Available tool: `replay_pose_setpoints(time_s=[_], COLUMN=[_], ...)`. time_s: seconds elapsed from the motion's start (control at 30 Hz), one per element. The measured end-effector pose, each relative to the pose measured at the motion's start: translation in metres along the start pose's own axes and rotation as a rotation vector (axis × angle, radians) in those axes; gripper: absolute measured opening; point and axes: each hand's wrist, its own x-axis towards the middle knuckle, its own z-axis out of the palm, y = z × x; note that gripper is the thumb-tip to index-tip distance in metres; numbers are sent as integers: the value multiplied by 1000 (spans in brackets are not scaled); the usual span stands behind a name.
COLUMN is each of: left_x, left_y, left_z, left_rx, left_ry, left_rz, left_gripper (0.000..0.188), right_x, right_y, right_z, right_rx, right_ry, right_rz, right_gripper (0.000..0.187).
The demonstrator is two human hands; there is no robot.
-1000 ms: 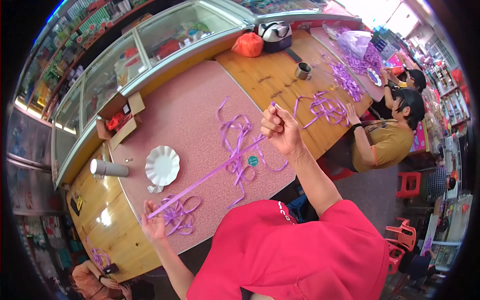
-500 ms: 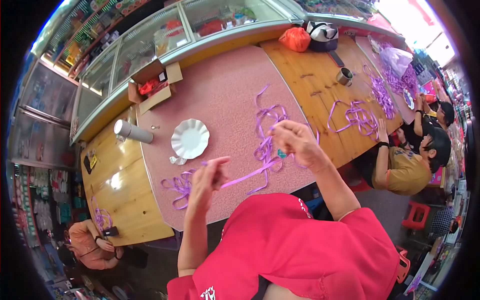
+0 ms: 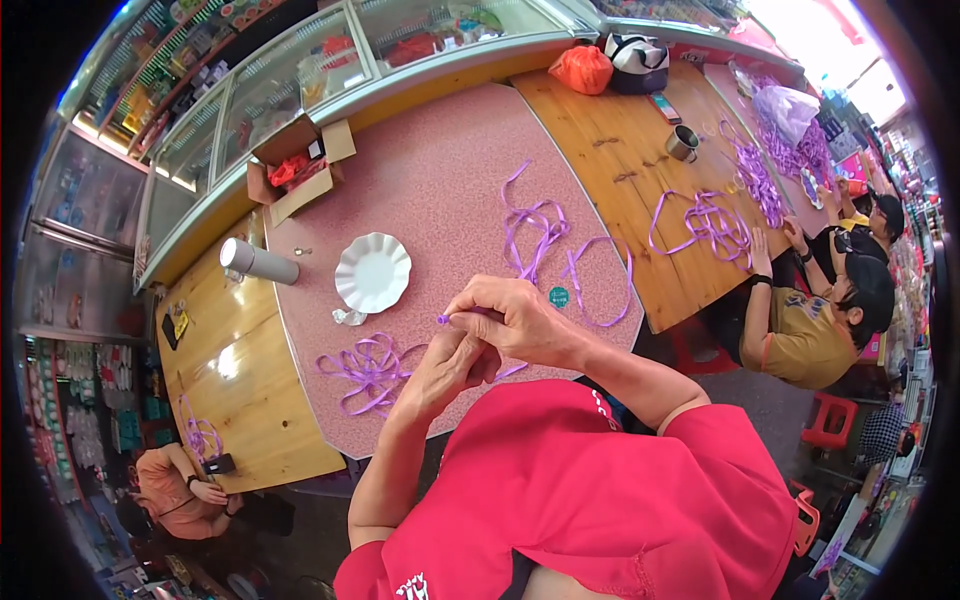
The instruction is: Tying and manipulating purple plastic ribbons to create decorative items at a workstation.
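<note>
My left hand (image 3: 445, 370) and my right hand (image 3: 515, 312) meet over the near part of the pink table, fingers closed and touching. A narrow purple ribbon (image 3: 483, 313) is pinched in my right hand, its end poking out beside the thumb. My left hand is closed right below, on the same ribbon as far as I can see; the fingers partly hide it. To the left of my left hand lies a looped heap of purple ribbon (image 3: 372, 366). Beyond my right hand, more tangled ribbon (image 3: 540, 228) spreads over the table, with a loose loop at its right.
A white scalloped plate (image 3: 372, 272), a grey bottle (image 3: 262, 262) lying on its side and an open cardboard box (image 3: 310, 190) are farther left. On the right wooden table are ribbon piles, a metal cup (image 3: 683, 144) and an orange bag (image 3: 581, 70). Co-workers sit on both sides.
My hands, apart with ribbon stretched between them, have come together. The right hand moved left and nearer me; the left moved right. A round green sticker on the table now shows fully.
</note>
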Motion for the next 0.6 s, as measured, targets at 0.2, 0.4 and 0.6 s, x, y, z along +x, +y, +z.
replay_pose_setpoints(time_s=[0.2,0.4,0.6], left_x=[-2,-2,-8], left_y=[-5,-13,-7], left_z=[3,5,0], left_rx=[-84,-233,-260], left_ry=[223,444,434], left_rz=[74,173,225], left_gripper=[27,17,16], right_x=[-2,-2,-3], right_y=[4,2,3], right_z=[1,-1,-18], right_rx=[90,150,117], right_ry=[95,141,141], right_rz=[82,115,124], right_gripper=[9,9,15])
